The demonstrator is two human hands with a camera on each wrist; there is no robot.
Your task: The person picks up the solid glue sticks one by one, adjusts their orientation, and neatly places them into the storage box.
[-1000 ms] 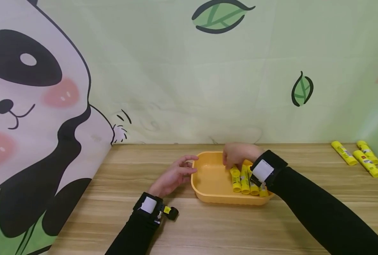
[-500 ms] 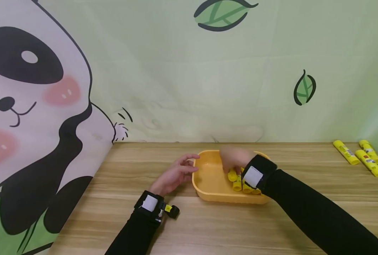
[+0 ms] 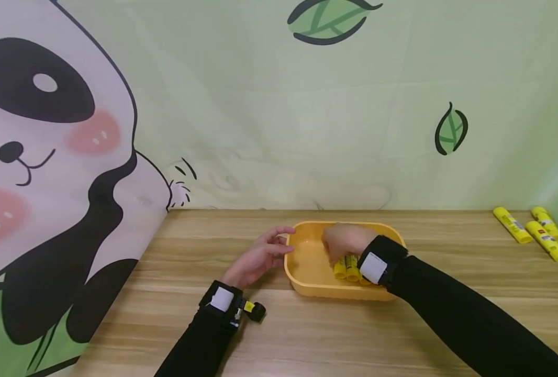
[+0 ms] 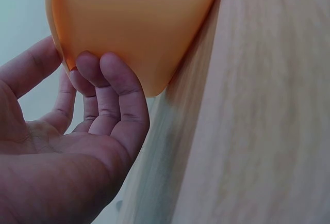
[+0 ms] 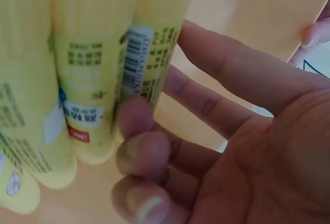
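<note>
Several yellow glue sticks [image 5: 90,74], presumably light, stiff and slick, best gripped mid-barrel, lay side by side in an orange tray [image 3: 335,291], the right hand [image 3: 347,241] pinching the endmost, the left hand [image 3: 255,259] holding the rim

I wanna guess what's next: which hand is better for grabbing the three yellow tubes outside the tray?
Probably right. The right hand is nearer those yellow tubes, though it's busy at other tubes. The left hand touches the tray's left end.
</note>
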